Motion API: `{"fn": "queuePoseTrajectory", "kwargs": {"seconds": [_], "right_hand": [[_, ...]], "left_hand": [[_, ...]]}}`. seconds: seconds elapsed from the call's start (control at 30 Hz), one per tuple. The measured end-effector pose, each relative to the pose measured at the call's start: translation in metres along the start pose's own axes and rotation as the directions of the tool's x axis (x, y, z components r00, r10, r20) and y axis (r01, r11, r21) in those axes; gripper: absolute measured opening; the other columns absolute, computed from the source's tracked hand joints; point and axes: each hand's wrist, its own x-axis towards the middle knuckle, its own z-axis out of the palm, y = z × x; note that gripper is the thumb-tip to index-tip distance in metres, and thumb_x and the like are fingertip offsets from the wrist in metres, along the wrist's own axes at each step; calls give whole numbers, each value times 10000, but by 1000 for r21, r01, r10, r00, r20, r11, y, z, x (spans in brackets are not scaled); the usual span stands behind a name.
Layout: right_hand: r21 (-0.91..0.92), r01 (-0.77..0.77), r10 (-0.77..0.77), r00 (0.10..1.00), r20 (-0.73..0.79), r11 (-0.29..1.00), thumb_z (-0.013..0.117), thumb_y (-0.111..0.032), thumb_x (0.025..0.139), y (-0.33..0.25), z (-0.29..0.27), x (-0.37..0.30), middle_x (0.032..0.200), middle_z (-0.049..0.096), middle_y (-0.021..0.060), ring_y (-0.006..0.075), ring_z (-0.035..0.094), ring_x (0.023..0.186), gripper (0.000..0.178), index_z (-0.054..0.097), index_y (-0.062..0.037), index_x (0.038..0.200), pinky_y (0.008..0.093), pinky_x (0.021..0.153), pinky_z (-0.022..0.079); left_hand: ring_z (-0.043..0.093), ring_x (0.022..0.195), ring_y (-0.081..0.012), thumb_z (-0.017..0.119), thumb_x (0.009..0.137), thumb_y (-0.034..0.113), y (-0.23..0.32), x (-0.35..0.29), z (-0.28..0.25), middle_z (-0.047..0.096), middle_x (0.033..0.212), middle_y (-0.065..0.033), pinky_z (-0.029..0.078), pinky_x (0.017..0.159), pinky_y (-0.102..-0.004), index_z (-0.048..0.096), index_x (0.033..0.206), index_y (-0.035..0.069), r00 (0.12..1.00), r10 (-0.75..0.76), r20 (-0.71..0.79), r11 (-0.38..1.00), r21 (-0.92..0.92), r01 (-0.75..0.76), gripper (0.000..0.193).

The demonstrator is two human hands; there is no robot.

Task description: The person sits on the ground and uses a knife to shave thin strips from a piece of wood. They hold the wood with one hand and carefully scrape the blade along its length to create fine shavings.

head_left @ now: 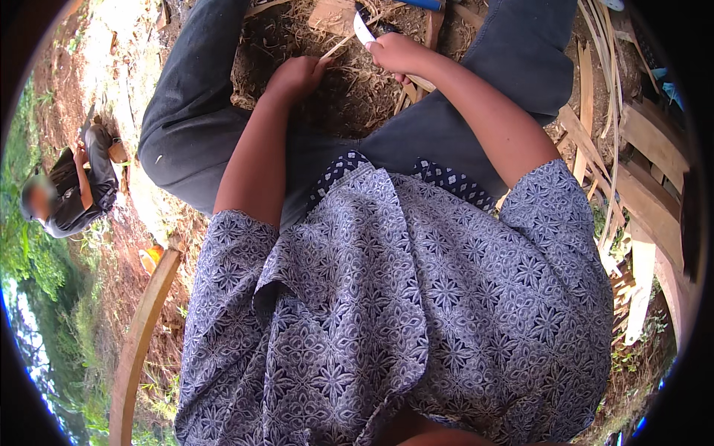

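My left hand (296, 78) is closed around the near end of a thin, pale strip of wood or bamboo (341, 44), which slants up and to the right. To its right, my right hand (398, 56) grips a knife whose short, curved, shiny blade (363, 30) points up and left, close to the strip. Whether blade and strip touch, I cannot tell. A pale wooden piece (424, 83) sticks out below the right hand, perhaps the knife's handle. Both hands are above the shavings-covered ground between my bent legs in dark trousers.
A flat wooden block (331, 16) lies ahead among shavings, with a blue object (422, 4) at the top edge. Long thin strips (611, 82) and planks (654, 137) pile up on my right. At left stand a wooden beam (141, 349) and, farther off, a seated person (74, 182).
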Motion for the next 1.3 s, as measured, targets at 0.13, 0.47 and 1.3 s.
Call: {"fn": "queuePoseTrajectory", "kwargs": {"seconds": [0.13,0.47,1.3], "right_hand": [[50,2,-1,1000,-28,999,394,-362,1035,-12,6,7,667,633,130,200,640,506,484,631,58,1000,361,479,563],[46,-12,15,998,-65,999,395,-374,1031,-5,-3,-22,684,627,102,195,657,529,470,638,23,972,352,496,578],[47,-17,20,998,-58,999,392,-405,1028,-6,2,-22,643,576,70,177,624,508,464,612,3,1028,345,455,541]], "left_hand": [[648,884,-435,517,989,466,5,0,-1,682,886,-241,501,786,-511,718,915,46,999,-50,3,998,26,50,472],[654,865,-420,517,981,497,-1,6,6,686,860,-223,513,775,-507,723,880,63,999,-47,-19,999,-1,47,490],[660,839,-413,525,983,465,-1,8,14,689,835,-211,515,763,-512,713,832,66,996,13,-87,999,39,-9,466]]}}
